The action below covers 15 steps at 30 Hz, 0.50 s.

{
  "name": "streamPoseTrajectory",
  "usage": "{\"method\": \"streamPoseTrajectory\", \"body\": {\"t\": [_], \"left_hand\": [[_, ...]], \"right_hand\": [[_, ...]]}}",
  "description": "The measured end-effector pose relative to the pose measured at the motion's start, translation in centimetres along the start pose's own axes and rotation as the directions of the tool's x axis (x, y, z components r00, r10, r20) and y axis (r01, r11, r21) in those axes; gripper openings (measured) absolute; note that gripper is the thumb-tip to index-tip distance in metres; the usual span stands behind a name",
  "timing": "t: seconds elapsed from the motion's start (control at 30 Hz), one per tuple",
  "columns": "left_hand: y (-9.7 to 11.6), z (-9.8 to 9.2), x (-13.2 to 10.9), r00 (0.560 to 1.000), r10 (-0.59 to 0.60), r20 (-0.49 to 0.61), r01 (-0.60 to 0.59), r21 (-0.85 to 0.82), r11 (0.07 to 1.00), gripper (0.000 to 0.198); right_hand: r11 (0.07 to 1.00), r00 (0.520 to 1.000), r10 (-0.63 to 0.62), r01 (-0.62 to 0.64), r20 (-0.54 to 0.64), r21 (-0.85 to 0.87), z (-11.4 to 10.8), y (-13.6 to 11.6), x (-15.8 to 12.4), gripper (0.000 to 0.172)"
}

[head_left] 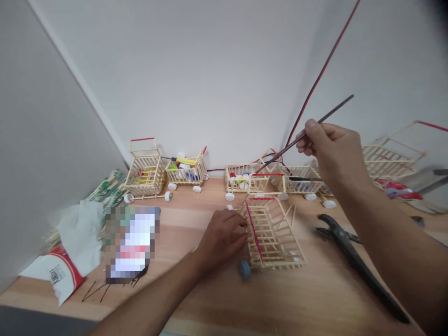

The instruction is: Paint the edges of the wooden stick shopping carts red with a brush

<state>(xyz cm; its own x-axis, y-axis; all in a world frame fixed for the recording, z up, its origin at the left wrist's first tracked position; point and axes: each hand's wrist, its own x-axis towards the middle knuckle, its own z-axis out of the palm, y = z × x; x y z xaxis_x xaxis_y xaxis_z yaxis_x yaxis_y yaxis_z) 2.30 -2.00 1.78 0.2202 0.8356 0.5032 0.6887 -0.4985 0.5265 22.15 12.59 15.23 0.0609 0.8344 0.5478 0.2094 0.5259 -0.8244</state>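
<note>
From the head view, a wooden tabletop runs away to a white wall. Near the middle, a little cart frame made of thin wooden sticks lies tipped on its side, with a red strip along one edge. The left hand is right beside it. Its fingers curl and press on the left side of the frame, but I cannot tell if they pinch it. A blue bottle cap sits on the tabletop just below that hand.

The right hand is up in the air, to the right of the frame. Its thumb and fingers press together and pinch a long, thin dark rod, which slants across the far carts. A red and black wire goes up the wall behind it. Big black pliers lie on the tabletop to the right.

More stick carts stand along the far edge. Two of them hold bright little things. On the left are a white tissue and a red and white packet.

To work well here, the left hand should keep the frame steady and press softly, because thin sticks can snap.
</note>
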Motion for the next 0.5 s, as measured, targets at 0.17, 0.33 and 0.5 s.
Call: {"method": "streamPoseTrajectory", "body": {"t": [0.17,0.33,0.5], "left_hand": [[-0.2,0.1,-0.1,1.0,0.008,0.0,-0.008,-0.011,1.0,0.009],[-0.4,0.2,-0.1,1.0,0.021,-0.015,-0.021,-0.025,0.999,0.011],[-0.4,0.4,-0.1,0.999,0.011,-0.03,-0.012,-0.042,0.999,0.01]], "right_hand": [[0.981,0.975,-0.194,0.19,-0.111,-0.044,-1.4,-0.9,-3.3,0.028],[0.954,0.882,-0.297,0.263,-0.365,-0.142,-4.3,-0.1,-5.6,0.016],[0.979,0.904,-0.203,0.178,-0.376,-0.099,-6.3,0.2,-8.1,0.008]]}}
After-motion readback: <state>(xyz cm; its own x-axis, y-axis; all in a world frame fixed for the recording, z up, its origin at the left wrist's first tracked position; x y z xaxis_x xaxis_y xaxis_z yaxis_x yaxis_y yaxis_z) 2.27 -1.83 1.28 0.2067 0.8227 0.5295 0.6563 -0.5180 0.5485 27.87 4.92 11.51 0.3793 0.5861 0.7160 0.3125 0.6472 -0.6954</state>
